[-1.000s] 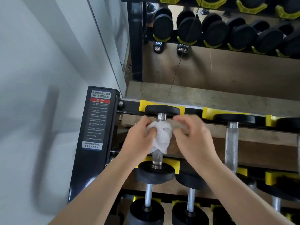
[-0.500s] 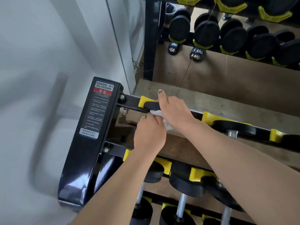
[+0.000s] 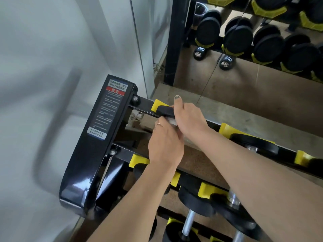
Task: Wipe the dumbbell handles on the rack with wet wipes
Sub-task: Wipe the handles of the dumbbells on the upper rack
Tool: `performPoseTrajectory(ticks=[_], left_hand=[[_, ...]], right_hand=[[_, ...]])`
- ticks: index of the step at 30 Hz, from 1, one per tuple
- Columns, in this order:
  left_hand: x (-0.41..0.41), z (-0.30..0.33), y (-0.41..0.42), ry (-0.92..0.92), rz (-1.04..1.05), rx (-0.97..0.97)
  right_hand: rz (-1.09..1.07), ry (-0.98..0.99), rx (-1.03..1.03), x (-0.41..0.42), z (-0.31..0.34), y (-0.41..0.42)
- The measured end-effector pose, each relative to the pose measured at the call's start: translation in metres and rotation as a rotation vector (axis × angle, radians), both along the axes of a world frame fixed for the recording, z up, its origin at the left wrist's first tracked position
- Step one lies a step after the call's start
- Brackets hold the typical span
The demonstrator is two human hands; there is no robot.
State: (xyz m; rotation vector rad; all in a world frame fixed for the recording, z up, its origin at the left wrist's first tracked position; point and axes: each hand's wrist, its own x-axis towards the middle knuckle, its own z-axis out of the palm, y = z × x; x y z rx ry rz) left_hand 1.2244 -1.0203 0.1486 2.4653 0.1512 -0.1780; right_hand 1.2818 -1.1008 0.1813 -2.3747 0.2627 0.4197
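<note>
Both hands grip: left hand pinches wipe, right hand holds dumbbell end; handle hidden, axis prob. front-to-back.

A black dumbbell rack with yellow cradles stands against a pale wall, its tiers sloping down to the right. At the left end of the top tier lies a dumbbell with a black round head; its handle is hidden behind two hands. A white wet wipe, crumpled, shows as a small patch just below that head.
</note>
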Motion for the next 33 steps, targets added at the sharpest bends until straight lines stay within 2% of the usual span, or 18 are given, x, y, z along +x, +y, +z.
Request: performPoseTrajectory(ticks=[2, 4, 6, 8, 11, 12, 14, 16, 19, 21, 22, 24, 26, 30, 31, 33], left_hand=[[0.004, 0.002, 0.003, 0.072, 0.003, -0.016], [0.009, 0.004, 0.009, 0.115, -0.023, -0.117], [0.017, 0.003, 0.020, 0.266, -0.063, -0.303], [0.026, 0.001, 0.030, 0.457, -0.094, -0.448], [0.036, 0.002, 0.032, 0.655, 0.146, -0.700], [0.037, 0.001, 0.030, 0.676, 0.201, -0.719], [0.037, 0.005, 0.025, 0.609, 0.099, -0.513], [0.022, 0.008, 0.019, 0.376, -0.020, -0.326], [-0.001, 0.007, 0.001, 0.044, -0.004, -0.009], [-0.005, -0.002, -0.008, -0.055, -0.007, 0.116], [-0.002, -0.002, -0.005, -0.031, -0.025, 0.104], [0.009, -0.005, 0.008, 0.095, -0.051, -0.067], [0.019, -0.007, 0.025, 0.315, -0.073, -0.341], [0.031, -0.005, 0.036, 0.650, 0.159, -0.807], [0.031, -0.005, 0.035, 0.690, 0.185, -0.864], [0.030, -0.004, 0.035, 0.691, 0.167, -0.851]], right_hand=[[0.054, -0.022, -0.053, 0.000, -0.001, 0.001], [0.020, -0.006, -0.028, 0.001, -0.001, -0.003], [0.038, 0.003, -0.063, 0.001, -0.003, -0.005], [-0.041, -0.002, -0.005, 0.001, -0.006, -0.005], [0.004, 0.025, -0.054, 0.000, -0.001, -0.002], [0.023, 0.032, -0.074, 0.001, -0.003, -0.001], [0.017, 0.040, -0.023, 0.000, -0.006, -0.003], [0.007, 0.012, -0.036, 0.001, -0.004, -0.003], [-0.035, 0.014, -0.016, -0.001, -0.003, 0.002], [-0.001, 0.013, -0.027, 0.000, -0.004, 0.000], [0.018, -0.002, -0.051, 0.002, -0.006, -0.002], [0.017, -0.028, -0.082, 0.003, -0.010, -0.002], [0.013, -0.043, -0.110, 0.003, -0.010, -0.001], [-0.011, -0.036, -0.082, 0.005, -0.009, -0.001], [-0.016, -0.029, -0.047, 0.005, -0.008, 0.000], [-0.050, -0.037, 0.007, 0.004, -0.009, -0.001]])
